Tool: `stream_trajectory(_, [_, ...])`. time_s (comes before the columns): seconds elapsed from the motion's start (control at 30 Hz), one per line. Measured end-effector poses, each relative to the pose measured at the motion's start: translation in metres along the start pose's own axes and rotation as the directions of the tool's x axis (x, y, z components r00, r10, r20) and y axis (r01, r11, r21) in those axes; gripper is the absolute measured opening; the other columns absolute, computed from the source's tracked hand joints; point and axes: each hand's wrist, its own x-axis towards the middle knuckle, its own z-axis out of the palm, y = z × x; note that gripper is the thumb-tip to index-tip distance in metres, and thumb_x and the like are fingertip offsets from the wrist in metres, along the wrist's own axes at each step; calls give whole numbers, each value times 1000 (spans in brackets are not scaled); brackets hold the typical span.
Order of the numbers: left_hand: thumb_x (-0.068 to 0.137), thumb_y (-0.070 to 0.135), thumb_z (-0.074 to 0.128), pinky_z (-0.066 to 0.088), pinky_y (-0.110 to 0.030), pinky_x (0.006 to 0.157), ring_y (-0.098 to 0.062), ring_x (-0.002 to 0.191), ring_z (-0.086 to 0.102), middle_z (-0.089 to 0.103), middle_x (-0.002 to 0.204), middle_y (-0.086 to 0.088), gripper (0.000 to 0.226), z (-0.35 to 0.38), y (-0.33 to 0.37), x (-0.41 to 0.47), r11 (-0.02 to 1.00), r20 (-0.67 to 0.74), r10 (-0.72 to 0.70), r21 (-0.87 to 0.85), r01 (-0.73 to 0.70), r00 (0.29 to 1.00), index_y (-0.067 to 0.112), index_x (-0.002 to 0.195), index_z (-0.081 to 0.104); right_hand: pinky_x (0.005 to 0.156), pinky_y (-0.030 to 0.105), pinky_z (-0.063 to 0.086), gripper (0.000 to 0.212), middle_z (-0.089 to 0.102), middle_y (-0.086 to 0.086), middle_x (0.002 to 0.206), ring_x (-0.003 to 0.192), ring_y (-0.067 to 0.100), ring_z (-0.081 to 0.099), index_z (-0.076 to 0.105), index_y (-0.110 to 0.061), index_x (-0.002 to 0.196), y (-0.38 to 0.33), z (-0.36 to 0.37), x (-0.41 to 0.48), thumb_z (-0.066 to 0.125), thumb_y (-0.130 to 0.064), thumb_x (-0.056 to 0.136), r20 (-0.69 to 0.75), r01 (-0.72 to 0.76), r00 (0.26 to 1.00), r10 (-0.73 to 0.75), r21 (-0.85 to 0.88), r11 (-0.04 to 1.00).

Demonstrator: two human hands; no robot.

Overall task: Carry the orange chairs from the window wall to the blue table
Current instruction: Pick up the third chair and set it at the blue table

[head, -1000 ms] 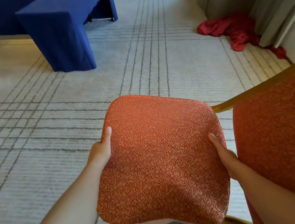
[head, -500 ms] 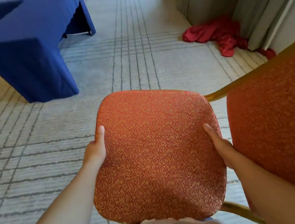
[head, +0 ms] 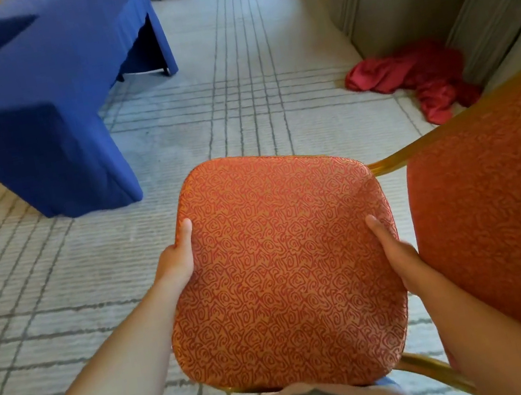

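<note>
Left hand (head: 177,264) and right hand (head: 397,253) are clasping opposite seat edges of the orange chair (head: 281,263), carried close at 6 o'clock; blue table (head: 32,133) is lying at 10 o'clock, nearer the left hand

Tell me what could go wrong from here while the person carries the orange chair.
1. The left hand and right hand grip only the padded seat edges of the orange chair, so it might slip.
2. The seat hides the chair's legs and the floor ahead, so a leg could strike the corner of the blue table.
3. The red cloth on the floor could trip the person if the path drifts right.
</note>
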Motion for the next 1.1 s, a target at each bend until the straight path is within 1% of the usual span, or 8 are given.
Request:
stream_trajectory(0.13, [75,86,18,36,-39,99,-37,120,51,56,127,-26,107,11,83,83,999,23,-41,-35,42,999,0,125,57,107,49,42,105,67,13,121,113,33,60,61,-14,130,-88,9,85,60,-88,56,30,-38,999,38,-17,999])
stream_trajectory(0.3, [74,87,21,37,-37,99,-36,119,52,58,125,-26,107,25,137,156,997,18,-57,-45,57,998,-1,122,60,110,51,39,119,62,14,130,120,35,56,54,-14,138,-152,26,158,58,-91,47,78,-86,993,90,-46,995])
stream_trajectory(0.43, [76,85,21,37,-36,97,-36,118,54,60,122,-27,104,28,178,216,999,-10,-36,-21,36,999,-1,118,62,111,53,37,114,58,15,136,124,36,53,50,-14,142,-191,49,209,57,-89,55,76,-113,990,117,-55,992])
stream_trajectory(0.57, [74,86,20,38,-36,93,-35,116,55,60,121,-25,106,39,222,295,999,30,-34,10,34,999,-1,116,63,110,52,38,118,59,16,134,122,36,55,51,-15,142,-235,78,273,58,-88,50,60,-129,990,129,1,992])
stream_trajectory(0.7, [75,85,23,37,-36,98,-35,120,53,59,125,-24,104,37,277,391,1000,65,3,-11,-2,998,0,122,61,111,52,37,112,58,14,137,124,35,53,48,-18,143,-295,117,343,58,-86,55,63,-131,990,129,22,991])
stream_trajectory(0.83, [78,83,22,37,-38,100,-35,121,51,57,127,-25,102,20,353,486,998,59,58,-10,-58,997,-1,124,59,110,50,39,105,60,12,133,121,34,55,51,-19,141,-378,155,407,59,-85,60,41,-81,996,78,70,994])
stream_trajectory(1.0, [78,85,16,38,-41,98,-38,118,53,58,124,-28,105,5,437,586,991,-27,132,15,-131,991,-1,120,61,108,47,42,90,65,10,125,116,30,59,60,-20,132,-480,189,483,61,-82,66,-44,4,999,0,95,995])
stream_trajectory(1.1, [75,87,16,38,-40,98,-38,117,54,59,123,-28,109,4,462,615,989,1,146,14,-146,989,-1,119,61,106,45,44,88,66,9,120,113,29,60,61,-19,129,-508,197,507,61,-81,67,-61,27,998,-22,89,996])
